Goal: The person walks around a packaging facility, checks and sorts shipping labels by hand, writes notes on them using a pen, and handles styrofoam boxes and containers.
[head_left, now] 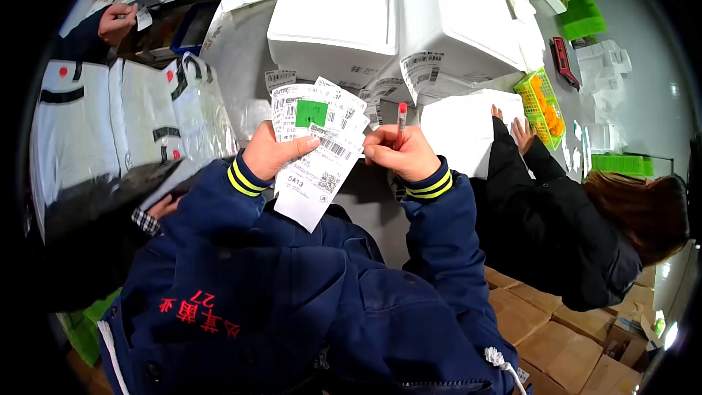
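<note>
My left hand [272, 152] is closed on a fanned bunch of printed shipping labels [313, 179], its thumb lying across the top of them. The labels carry barcodes, and the front one reads 5A13. A green slip [312, 113] shows among them. In my right hand [409, 155] a red-ended pen [402, 115] stands upright between the fingers. That hand's fingertips are close to the right edge of the labels; whether they touch is hard to tell.
White foam boxes [333, 4] with labels stand ahead on a metal table. A person in black [563, 212] has both hands at a white box [461, 128] on the right, near a yellow basket [541, 106]. Wrapped white packages [142, 113] are on the left, with others' hands nearby.
</note>
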